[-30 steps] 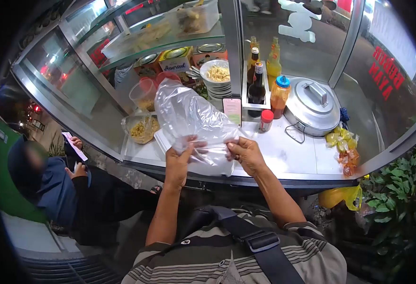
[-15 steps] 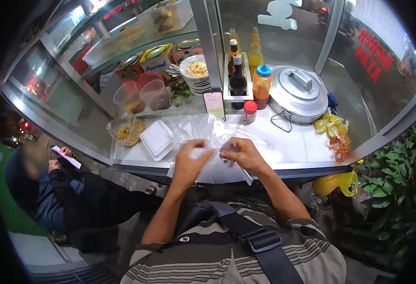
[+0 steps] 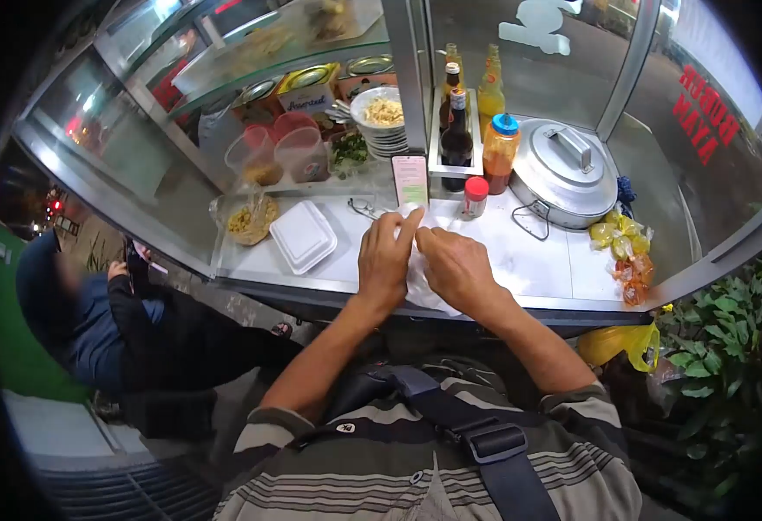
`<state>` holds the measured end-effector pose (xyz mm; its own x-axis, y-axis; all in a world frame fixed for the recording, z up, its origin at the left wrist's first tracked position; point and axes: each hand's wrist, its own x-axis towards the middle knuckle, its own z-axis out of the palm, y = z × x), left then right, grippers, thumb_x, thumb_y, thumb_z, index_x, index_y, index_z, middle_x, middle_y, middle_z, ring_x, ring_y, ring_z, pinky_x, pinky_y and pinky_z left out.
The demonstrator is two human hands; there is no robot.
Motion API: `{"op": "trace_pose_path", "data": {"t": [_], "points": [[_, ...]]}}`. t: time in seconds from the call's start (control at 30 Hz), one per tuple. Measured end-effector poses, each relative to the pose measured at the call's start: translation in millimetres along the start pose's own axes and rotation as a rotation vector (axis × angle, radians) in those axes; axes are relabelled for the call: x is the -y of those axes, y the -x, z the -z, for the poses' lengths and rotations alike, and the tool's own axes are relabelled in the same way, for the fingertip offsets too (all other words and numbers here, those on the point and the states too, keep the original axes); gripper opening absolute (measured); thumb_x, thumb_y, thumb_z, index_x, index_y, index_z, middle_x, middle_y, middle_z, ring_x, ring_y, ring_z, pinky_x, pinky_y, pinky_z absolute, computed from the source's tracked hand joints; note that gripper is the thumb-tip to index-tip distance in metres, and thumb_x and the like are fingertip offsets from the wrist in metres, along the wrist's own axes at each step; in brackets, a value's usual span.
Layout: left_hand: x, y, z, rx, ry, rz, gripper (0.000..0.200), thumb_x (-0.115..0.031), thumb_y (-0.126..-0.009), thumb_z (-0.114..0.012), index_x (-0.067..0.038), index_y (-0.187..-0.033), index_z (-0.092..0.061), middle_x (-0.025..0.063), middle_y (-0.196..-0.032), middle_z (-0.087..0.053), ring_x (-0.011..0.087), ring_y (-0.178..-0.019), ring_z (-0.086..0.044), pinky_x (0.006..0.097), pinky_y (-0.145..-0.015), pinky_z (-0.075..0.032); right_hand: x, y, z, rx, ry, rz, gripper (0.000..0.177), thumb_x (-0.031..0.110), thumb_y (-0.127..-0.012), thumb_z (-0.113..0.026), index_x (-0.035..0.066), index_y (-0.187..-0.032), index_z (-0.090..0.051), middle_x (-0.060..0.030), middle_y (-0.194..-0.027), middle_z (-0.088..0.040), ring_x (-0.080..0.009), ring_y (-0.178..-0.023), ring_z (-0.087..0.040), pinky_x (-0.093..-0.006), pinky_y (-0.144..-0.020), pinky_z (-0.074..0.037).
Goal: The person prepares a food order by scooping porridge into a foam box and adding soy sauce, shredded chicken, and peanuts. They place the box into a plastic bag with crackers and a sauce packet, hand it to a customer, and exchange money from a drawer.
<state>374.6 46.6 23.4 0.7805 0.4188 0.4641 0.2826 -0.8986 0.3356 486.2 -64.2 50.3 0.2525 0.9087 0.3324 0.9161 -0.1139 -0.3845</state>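
Observation:
My left hand (image 3: 386,260) and my right hand (image 3: 457,267) are close together over the front of the cart's white counter. Both are closed on a thin clear plastic bag (image 3: 424,291), gathered into a narrow bunch. Some of it hangs below between them, and a small tuft shows above the fingertips. Just beyond the hands a phone (image 3: 411,182) stands upright with its screen lit. To the left of my left hand lies a closed white foam food box (image 3: 303,237). A jar with a red lid (image 3: 474,200) stands beyond my right hand.
A lidded metal pot (image 3: 565,178), a blue-capped sauce bottle (image 3: 501,156) and small filled bags (image 3: 620,239) stand right. Stacked plates (image 3: 385,139) and plastic tubs (image 3: 301,159) are at back left. A person (image 3: 95,321) sits left, holding a phone. Glass panels enclose the counter.
The clear bag was spread wide over the counter and is now bunched narrow between my hands. My hands have come closer together. The view has shifted, and the glasses behind the bag now show.

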Motion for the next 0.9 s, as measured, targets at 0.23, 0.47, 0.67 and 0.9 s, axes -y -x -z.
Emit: {"op": "trace_pose_path", "data": {"t": [0.23, 0.47, 0.67, 0.9], "points": [[66, 43, 32, -0.041, 0.011, 0.398, 0.038, -0.002, -0.076, -0.055, -0.006, -0.114, -0.06, 0.0197, -0.105, -0.065, 0.0379, -0.096, -0.062, 0.045, -0.081, -0.049, -54, 14, 8, 0.058, 0.235, -0.308, 0.016, -0.001, -0.077, -0.056, 0.003, -0.093, -0.053, -0.0174, -0.088, -0.058, -0.036, -0.08, -0.064, -0.0475, -0.063, -0.052], [11, 46, 58, -0.09, -0.055, 0.146, 0.071, -0.013, -0.073, -0.069, -0.012, -0.14, -0.044, 0.0207, -0.143, -0.038, 0.0431, -0.128, -0.04, 0.0462, -0.109, -0.033, 33, -2, -21, 0.061, 0.011, -0.065, 0.015, 0.0, -0.076, -0.058, 0.004, -0.089, -0.051, -0.0152, -0.086, -0.053, -0.0343, -0.081, -0.061, -0.0464, -0.066, -0.051], [147, 85, 57, -0.265, -0.005, 0.503, 0.017, 0.0, -0.076, -0.071, -0.005, -0.09, -0.062, 0.0127, -0.093, -0.066, 0.028, -0.084, -0.066, 0.0374, -0.071, -0.053, 20, 3, -32, 0.033, 0.004, -0.202, 0.013, -0.002, -0.079, -0.056, 0.004, -0.089, -0.05, -0.0128, -0.086, -0.056, -0.0332, -0.072, -0.06, -0.0438, -0.063, -0.049], [169, 199, 56, -0.303, 1.322, 1.331, 0.018, -0.002, -0.083, -0.068, 0.0, -0.099, -0.062, 0.0107, -0.1, -0.067, 0.0227, -0.087, -0.067, 0.0391, -0.075, -0.056, 35, -30, -132, -0.242, -1.966, -1.25, 0.011, -0.003, -0.088, -0.052, 0.002, -0.097, -0.056, -0.0082, -0.076, -0.061, -0.0224, -0.071, -0.065, -0.0395, -0.07, -0.058]]}}
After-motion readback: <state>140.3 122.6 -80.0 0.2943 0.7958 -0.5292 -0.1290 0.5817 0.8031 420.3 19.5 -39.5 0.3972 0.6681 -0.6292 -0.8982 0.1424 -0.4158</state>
